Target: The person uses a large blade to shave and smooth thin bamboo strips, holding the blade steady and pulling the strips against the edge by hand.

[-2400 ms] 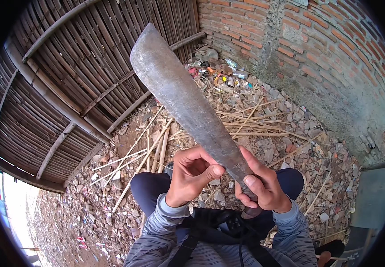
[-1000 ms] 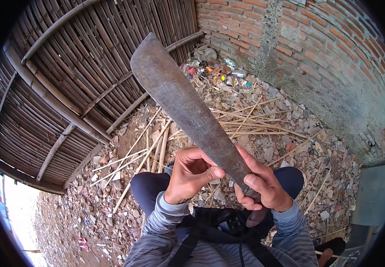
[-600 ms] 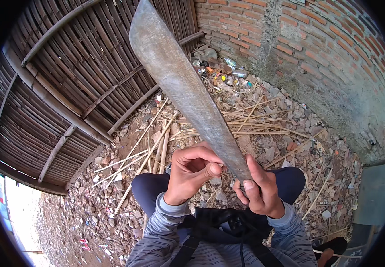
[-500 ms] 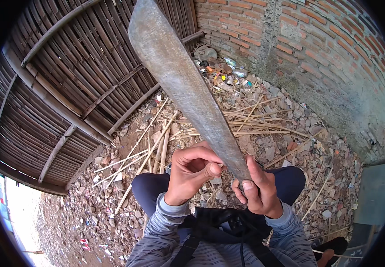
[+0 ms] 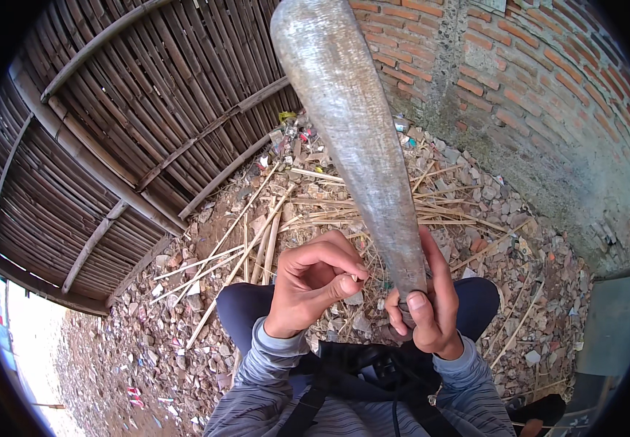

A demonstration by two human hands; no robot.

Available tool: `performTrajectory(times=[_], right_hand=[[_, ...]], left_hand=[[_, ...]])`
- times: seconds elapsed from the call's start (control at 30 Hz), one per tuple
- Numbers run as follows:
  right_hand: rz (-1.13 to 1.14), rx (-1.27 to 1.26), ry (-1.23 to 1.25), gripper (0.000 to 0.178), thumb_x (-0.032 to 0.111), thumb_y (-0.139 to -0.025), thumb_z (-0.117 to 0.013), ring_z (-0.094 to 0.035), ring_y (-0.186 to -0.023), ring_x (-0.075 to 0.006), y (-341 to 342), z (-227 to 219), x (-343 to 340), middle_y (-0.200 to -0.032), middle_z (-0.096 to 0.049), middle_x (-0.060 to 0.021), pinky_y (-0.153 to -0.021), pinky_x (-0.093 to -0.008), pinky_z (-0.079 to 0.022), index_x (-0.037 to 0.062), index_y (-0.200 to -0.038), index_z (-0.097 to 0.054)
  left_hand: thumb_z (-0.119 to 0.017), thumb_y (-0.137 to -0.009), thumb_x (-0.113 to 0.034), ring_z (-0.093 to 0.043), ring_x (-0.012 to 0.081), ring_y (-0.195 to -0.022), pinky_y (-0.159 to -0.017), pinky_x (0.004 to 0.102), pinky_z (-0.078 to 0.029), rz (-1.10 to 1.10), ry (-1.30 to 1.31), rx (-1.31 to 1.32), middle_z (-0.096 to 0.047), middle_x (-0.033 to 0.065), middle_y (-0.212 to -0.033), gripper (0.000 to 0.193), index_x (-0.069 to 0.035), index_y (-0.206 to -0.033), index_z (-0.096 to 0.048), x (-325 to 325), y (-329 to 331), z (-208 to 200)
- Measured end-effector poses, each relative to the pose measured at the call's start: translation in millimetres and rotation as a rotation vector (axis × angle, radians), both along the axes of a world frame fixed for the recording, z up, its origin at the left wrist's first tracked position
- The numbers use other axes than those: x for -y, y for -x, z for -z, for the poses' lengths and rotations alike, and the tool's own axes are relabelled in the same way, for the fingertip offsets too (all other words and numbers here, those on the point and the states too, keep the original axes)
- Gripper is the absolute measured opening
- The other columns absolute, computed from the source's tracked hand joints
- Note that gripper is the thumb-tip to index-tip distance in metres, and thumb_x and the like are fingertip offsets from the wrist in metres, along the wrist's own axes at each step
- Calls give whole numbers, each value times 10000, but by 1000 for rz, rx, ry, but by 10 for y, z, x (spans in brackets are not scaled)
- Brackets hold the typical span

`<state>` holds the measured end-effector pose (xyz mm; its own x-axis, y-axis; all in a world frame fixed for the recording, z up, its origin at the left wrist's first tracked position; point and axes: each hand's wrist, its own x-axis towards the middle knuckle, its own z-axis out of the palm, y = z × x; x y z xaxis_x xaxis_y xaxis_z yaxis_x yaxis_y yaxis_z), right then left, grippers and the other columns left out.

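A machete (image 5: 362,138) with a broad, worn grey blade rises from the middle of the view, its tip leaning up and slightly left. My right hand (image 5: 431,309) grips it at the base, thumb on the near side where blade meets handle; most of the handle is hidden by the fingers. Left of the blade and apart from it, my left hand (image 5: 311,284) holds thumb and index finger pinched together. A tiny pale bit shows at those fingertips, too small to name.
Split bamboo strips (image 5: 260,244) lie across the rubble ground (image 5: 184,320) beyond my knees. A bamboo-slat wall (image 5: 162,95) stands at the left, a brick wall (image 5: 504,95) at the right. Litter (image 5: 296,135) gathers in the far corner. A grey panel (image 5: 613,320) stands at the right.
The machete has swung to the right and more upright, turning its flat side toward me. My right hand has turned with it. My left hand stays nearly in place, now farther from the blade.
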<state>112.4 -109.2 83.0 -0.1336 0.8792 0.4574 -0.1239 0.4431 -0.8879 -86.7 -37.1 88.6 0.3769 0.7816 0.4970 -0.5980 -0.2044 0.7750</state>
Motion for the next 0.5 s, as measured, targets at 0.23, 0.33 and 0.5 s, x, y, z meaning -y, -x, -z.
performTrajectory(times=[0.23, 0.33, 0.5], right_hand=[[26, 5, 28, 605, 97, -997, -609, -535, -532, -67, -76, -81, -6, -773, -664, -71, -517, -255, -435, -114, -1507, -361], [-24, -55, 64, 576, 123, -1004, -609, -546, -536, -72, -74, -259, 37, -773, -668, -76, -529, -251, -450, -129, -1475, -392], [-115, 60, -3, 549, 178, -1040, -584, -574, -550, -74, -322, -290, 113, -766, -677, -111, -533, -242, -468, -148, -1460, -448]], left_hand=[[-889, -773, 55, -752, 227, -873, -730, 338, -626, -81, -46, 46, -742, 142, -931, 213, 7, -927, -749, 134, -59, -110], [-886, -766, 72, -758, 231, -871, -712, 336, -639, -134, -207, -28, -747, 153, -912, 213, 10, -911, -742, 91, -32, -48], [-881, -772, 78, -751, 219, -857, -719, 329, -634, -154, -177, -41, -750, 153, -906, 205, 12, -906, -740, 137, -75, -60]])
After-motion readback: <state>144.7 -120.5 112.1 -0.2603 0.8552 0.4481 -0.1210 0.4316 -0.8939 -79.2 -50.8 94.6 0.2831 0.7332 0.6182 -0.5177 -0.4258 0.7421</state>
